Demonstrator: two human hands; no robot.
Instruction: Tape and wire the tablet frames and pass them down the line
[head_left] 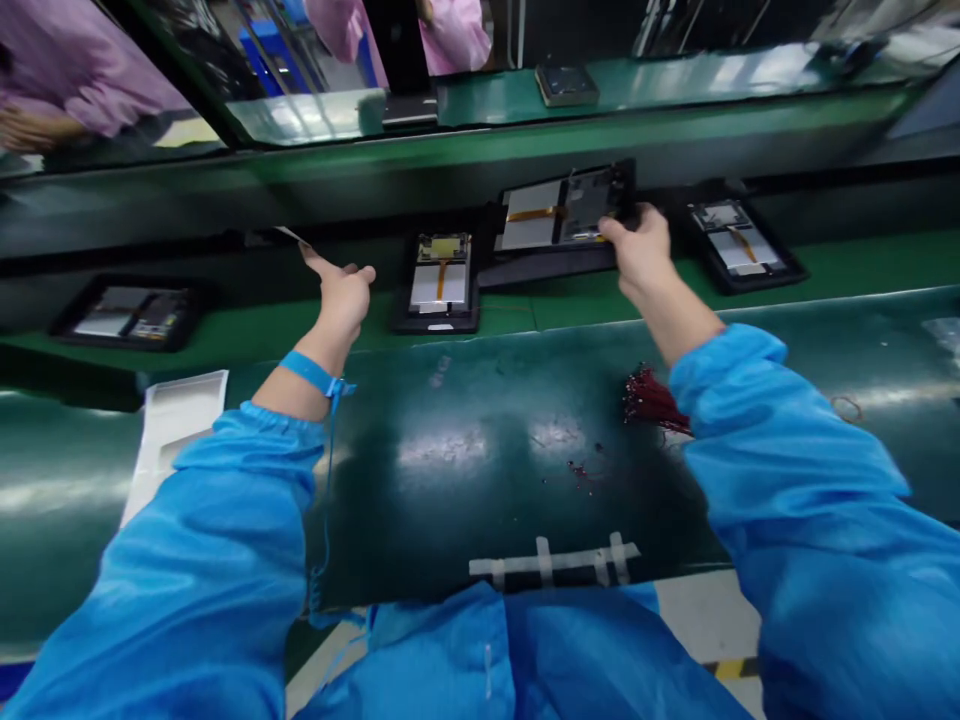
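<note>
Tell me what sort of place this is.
Probably an electronics assembly or repair line: several opened tablets show their insides, a bundle of red wires lies on the green bench, and the worker wears a blue wrist strap.

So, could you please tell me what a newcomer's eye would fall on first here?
Probably the bright blue sleeves, spreading toward both lower corners. Then the opened tablet-like device in the right hand, its inside showing, and the dark red bundle on the green table.
</note>
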